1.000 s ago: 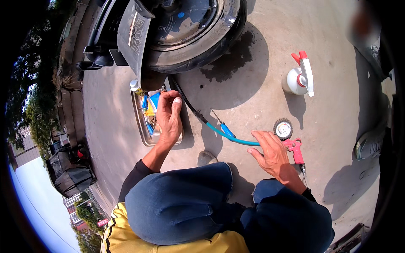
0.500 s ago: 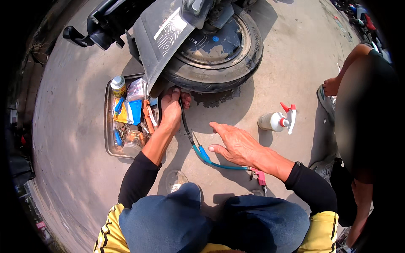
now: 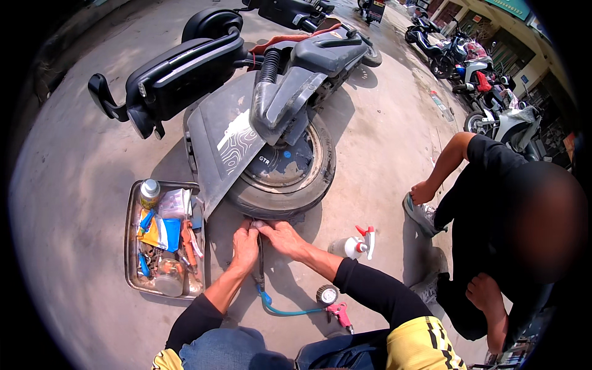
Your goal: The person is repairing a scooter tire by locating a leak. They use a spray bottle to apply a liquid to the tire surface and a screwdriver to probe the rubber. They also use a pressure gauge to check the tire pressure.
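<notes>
My left hand [image 3: 245, 245] and my right hand [image 3: 280, 237] meet just below the dark tyre [image 3: 277, 202] of a grey scooter [image 3: 213, 145] lying on its side, both closed around the upper end of a black hose [image 3: 261, 266]; the exact fitting is hidden by my fingers. The hose joins a teal tube [image 3: 288, 312], leading to a pink inflator gun [image 3: 342, 314] with a round gauge [image 3: 327, 295]. A blue-handled tool [image 3: 267, 295] lies beside the hose. A spray bottle [image 3: 339, 248] with red trigger stands right of my hands.
Left of the scooter, a metal tray [image 3: 129, 246] holds a can, packets, tools and a jar. A person in dark clothes [image 3: 462, 209] crouches close on the right. Several parked scooters [image 3: 512, 123] line a building at upper right.
My hands have moved forward and together at the hose end under the tyre; my right hand left the gauge area. The view has tilted up, showing more of the scooter and person.
</notes>
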Available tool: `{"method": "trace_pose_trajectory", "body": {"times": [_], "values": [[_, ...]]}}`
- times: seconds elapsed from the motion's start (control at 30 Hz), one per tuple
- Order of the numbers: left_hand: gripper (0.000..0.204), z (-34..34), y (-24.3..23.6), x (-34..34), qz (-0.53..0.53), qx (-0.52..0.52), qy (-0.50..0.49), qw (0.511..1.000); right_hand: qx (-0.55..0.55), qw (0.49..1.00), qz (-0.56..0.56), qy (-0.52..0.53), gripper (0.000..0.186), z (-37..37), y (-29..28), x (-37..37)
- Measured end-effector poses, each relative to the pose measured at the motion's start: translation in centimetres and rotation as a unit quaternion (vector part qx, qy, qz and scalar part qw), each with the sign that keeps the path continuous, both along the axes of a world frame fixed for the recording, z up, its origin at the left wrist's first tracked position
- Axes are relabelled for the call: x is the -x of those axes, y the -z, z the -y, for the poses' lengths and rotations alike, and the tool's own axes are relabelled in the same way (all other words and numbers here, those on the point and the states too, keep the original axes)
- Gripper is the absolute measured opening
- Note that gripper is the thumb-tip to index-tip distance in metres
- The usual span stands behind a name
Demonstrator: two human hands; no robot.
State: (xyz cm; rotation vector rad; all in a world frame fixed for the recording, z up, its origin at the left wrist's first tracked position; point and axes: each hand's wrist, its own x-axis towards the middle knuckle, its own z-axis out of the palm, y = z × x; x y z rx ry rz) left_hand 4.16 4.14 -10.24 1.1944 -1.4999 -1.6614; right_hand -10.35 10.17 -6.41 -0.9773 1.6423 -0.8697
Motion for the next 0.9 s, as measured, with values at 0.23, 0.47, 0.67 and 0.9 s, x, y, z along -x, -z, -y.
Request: {"method": "trace_pose_trajectory", "body": {"times": [0.23,0.47,0.67,0.9], "values": [[0.043,4.1,2.1,-3.5,-0.024,-0.118,0.035,0.992,-0.046,0.982,0.148,0.108,0.048,1.2,-0.6,-2.3],[0.042,6.7,4.5,-0.9,-0.214,-0.168,-0.021,0.962,-0.067,0.906,0.377,0.180,0.037,2.8,0.1,-4.4],[0.049,8.1,4.8,0.2,-0.383,-0.234,-0.004,0.894,-0.059,0.931,0.306,0.188,0.023,2.9,0.2,-4.9],[0.048,9.7,4.5,0.6,-0.509,-0.399,0.014,0.762,-0.005,0.893,0.336,0.300,0.011,3.2,0.4,-4.7]]}}
